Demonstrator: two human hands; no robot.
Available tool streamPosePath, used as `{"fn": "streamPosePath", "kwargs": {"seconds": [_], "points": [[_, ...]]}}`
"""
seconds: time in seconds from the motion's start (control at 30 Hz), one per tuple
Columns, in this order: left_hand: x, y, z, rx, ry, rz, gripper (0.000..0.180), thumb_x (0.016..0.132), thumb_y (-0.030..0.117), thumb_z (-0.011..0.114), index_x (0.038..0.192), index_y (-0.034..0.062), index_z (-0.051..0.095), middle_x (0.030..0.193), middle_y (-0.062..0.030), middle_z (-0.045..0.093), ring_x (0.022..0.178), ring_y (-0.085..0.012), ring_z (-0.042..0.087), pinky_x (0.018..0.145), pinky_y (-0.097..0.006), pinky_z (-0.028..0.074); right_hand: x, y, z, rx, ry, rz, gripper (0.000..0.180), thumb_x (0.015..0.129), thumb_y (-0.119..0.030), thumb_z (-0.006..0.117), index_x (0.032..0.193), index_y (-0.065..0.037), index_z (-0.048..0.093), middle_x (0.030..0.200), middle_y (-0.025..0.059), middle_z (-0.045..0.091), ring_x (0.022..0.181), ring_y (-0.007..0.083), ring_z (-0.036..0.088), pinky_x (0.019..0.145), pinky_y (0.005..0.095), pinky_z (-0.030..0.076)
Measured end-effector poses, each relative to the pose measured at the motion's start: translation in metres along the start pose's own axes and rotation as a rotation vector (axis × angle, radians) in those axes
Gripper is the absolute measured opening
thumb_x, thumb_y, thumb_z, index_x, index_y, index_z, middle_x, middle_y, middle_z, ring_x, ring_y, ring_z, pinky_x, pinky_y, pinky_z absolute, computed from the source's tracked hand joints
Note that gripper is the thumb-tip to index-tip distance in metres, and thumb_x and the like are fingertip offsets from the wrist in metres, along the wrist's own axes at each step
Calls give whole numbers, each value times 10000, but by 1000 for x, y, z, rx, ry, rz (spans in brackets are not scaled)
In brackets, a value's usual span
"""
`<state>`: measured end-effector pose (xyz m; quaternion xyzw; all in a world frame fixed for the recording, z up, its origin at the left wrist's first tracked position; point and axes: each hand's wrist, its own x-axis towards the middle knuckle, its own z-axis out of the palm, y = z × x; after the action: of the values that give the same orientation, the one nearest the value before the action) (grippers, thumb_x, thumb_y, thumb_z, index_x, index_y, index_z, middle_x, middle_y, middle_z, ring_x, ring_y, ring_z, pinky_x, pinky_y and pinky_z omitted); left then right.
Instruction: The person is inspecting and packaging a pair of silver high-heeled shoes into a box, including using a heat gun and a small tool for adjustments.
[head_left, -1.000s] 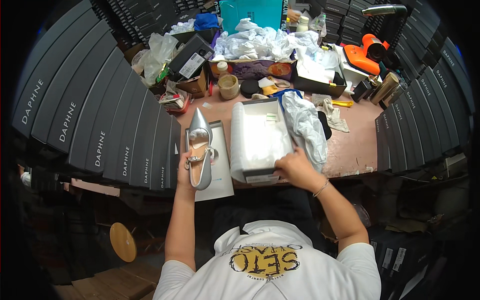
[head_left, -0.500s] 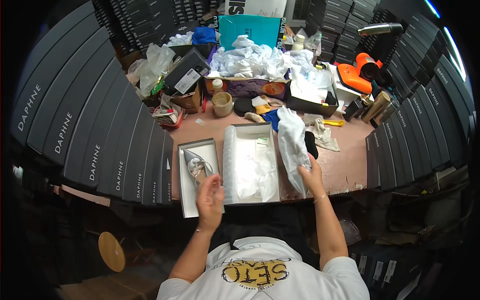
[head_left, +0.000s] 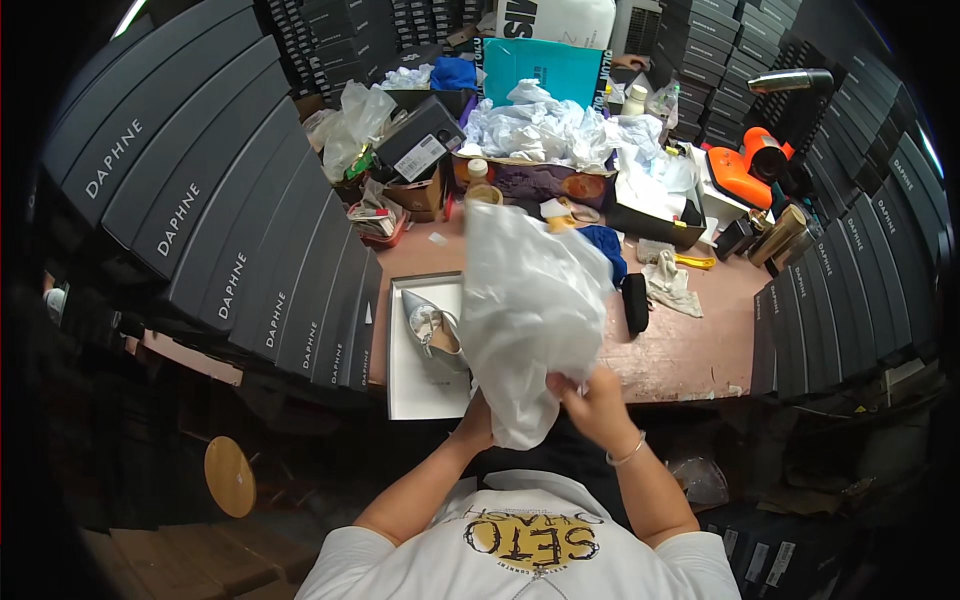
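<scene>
A thin, crinkled white bag (head_left: 535,310) hangs spread before me above the table's front edge. My right hand (head_left: 592,405) pinches its lower right side between thumb and fingers. At the lower left side my left hand (head_left: 476,428) is against it, with the fingers hidden behind the material. Just left of the bag, a silver-grey pointed shoe (head_left: 445,350) lies in a shallow grey box lid (head_left: 405,400) with a white inside. The bag covers the place where the larger paper-lined shoe box stood.
Tall stacks of dark shoe boxes (head_left: 235,270) line the left, and more boxes (head_left: 850,260) stand at right. Crumpled white paper (head_left: 540,125) fills a box at the back. An orange heat tool (head_left: 740,175), black case (head_left: 634,303) and yellow-handled brush (head_left: 694,262) lie on the pink table (head_left: 690,360).
My right hand has brought the white bag leftward over the larger box, and it now spreads wider. My left hand has moved right from beside the shoe to the bag. The view has shifted slightly.
</scene>
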<state>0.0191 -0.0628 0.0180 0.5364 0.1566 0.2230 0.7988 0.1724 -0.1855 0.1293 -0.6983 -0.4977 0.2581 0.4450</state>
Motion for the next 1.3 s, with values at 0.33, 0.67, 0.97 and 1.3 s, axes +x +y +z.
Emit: {"fn": "streamPosePath", "kwargs": {"seconds": [0.33,0.67,0.97,1.3], "points": [[-32,29,-63,281,-11,-65,490,893,186,636,1313,0,465,1239,-114,572,1083,-179,555,960,-329,447,-8,-21,-44,34,272,-142,191,841,60,584,997,-19,661,875,99,664,727,165,639,669,272,504],[-42,82,-37,963,-273,-417,398,997,342,439,1082,10,639,932,-185,682,914,-250,655,806,-345,481,-21,39,-11,658,-538,104,896,778,-469,750,1398,34,343,1335,103,491,1210,185,475,1038,315,357],[-49,80,-17,-195,-191,-404,587,841,200,730,1328,-5,474,1211,-89,596,1114,-142,564,950,-255,452,-74,89,-59,1068,233,167,1006,768,-732,539,1406,16,327,1330,107,506,1217,227,499,1024,386,408],[54,150,-15,570,511,838,230,911,134,592,1116,37,554,1069,-101,617,959,-228,629,864,-434,529,-95,117,-120,731,927,38,432,913,-462,599,1137,-100,524,907,-23,589,678,67,499,583,239,418]]}}
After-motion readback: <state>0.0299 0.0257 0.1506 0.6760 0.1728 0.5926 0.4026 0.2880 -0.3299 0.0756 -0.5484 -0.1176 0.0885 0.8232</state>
